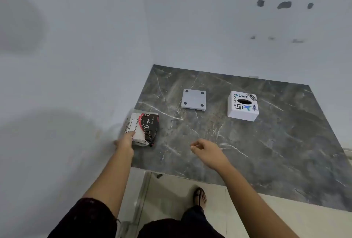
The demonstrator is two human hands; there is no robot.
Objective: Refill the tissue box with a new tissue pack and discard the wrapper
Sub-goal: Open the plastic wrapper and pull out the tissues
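A new tissue pack (145,128) in a black, red and white wrapper lies at the left edge of the dark marble table (266,142). My left hand (124,143) grips its near left corner. The white tissue box (243,105), covered with stickers and showing a dark oval slot on top, stands at the back right. Its grey square base plate (194,99) with dark round feet lies apart from it, near the back middle. My right hand (204,149) hovers over the table's front middle, fingers loosely curled with nothing in them.
A pale wall runs close along the table's left and back sides. The table's front edge is near my legs, with light floor tiles and my sandalled foot (200,197) below it.
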